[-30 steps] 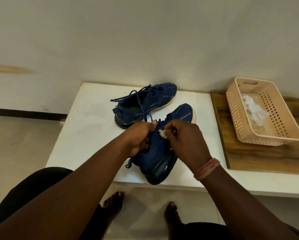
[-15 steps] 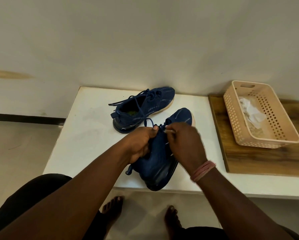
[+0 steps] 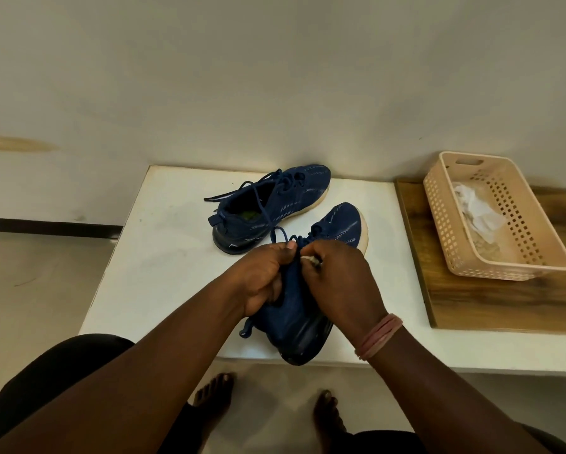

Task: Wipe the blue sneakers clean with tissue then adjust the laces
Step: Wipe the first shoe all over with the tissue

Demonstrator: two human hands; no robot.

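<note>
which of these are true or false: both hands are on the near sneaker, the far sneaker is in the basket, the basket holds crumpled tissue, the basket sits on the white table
1. Both hands, left hand and right hand, are on the near sneaker: true.
2. The far sneaker is in the basket: false, it lies on the white table.
3. The basket holds crumpled tissue: true.
4. The basket sits on the white table: false, it sits on the wooden board.

Near sneaker's (image 3: 294, 316) laces under hands.

You face a plain pale wall (image 3: 275, 77), dark skirting strip (image 3: 46, 227) low at left, beige floor (image 3: 29, 290), white surface (image 3: 163, 257), wooden board (image 3: 504, 303) on its right.
</note>
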